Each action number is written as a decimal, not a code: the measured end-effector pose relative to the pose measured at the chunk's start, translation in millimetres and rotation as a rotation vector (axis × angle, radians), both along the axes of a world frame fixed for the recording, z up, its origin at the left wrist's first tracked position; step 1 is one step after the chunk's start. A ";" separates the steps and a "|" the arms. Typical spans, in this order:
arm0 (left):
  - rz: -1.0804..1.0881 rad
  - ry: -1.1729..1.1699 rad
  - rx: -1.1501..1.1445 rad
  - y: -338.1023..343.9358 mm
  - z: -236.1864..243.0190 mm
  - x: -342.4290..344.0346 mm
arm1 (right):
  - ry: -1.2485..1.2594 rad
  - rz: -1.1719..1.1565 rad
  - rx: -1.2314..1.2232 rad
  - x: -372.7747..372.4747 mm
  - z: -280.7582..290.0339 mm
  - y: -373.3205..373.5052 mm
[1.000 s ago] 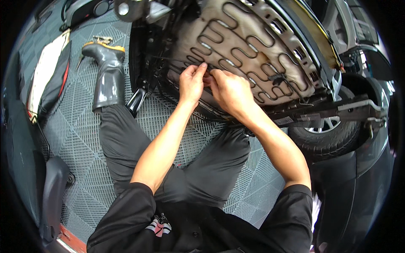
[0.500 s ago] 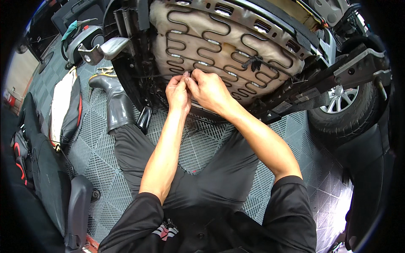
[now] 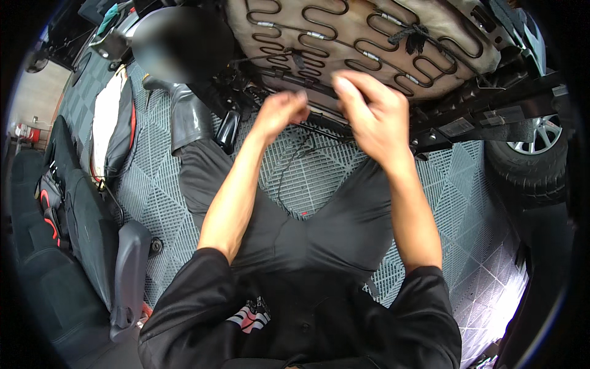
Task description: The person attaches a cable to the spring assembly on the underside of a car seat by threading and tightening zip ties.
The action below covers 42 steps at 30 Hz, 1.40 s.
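The upturned seat underside faces me, with serpentine springs over tan padding, a black knotted tie and a smaller dark tie lower on the springs. My left hand, blurred and curled, hovers just below the springs. To its right, my right hand is closed with thumb raised, in front of the seat's lower edge. I cannot make out whether either holds anything small. A thin black cable trails from below the seat across the floor toward my lap.
My legs in black trousers and grey boot lie on grey grid tiles. Car seat parts and a white-and-black cushion lie left. A wheel stands right. A blurred patch hides the upper left of the seat.
My hands have parted and moved away from the springs, the right one rightward. The smaller dark tie now shows where they were. The seat sits higher in the view.
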<state>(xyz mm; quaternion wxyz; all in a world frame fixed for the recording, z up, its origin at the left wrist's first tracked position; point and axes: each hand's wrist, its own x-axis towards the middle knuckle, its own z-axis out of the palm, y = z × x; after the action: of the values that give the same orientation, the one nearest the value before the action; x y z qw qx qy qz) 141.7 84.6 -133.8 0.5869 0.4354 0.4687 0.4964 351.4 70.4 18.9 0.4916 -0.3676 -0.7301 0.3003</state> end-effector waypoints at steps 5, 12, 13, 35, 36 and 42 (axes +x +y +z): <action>0.226 0.698 -0.180 -27.9 -103.1 41.5 | 0.329 0.037 -0.673 50.2 -55.8 -30.0; 0.200 0.863 -0.095 -4.5 -134.9 89.0 | 0.669 -0.236 -1.281 48.7 -229.5 -28.9; 0.169 0.667 -0.092 -10.6 -123.1 85.0 | 0.669 -0.306 -1.295 46.2 -241.0 -29.1; 0.109 0.278 0.624 -227.3 220.7 -43.0 | 0.817 0.272 -0.995 -25.7 -48.3 -29.7; 0.141 0.265 0.655 -230.2 233.4 -41.2 | 0.847 0.297 -0.993 -23.3 -39.6 -30.2; 0.116 0.231 0.916 -236.4 290.4 -28.2 | 0.300 0.174 -0.461 -29.6 12.4 -66.8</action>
<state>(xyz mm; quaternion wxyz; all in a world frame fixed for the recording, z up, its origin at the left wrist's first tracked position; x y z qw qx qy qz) 113.5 -151.8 156.6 0.2498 0.6747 0.2874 0.6323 321.7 3.6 31.4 0.4701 -0.3572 -0.5903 0.5504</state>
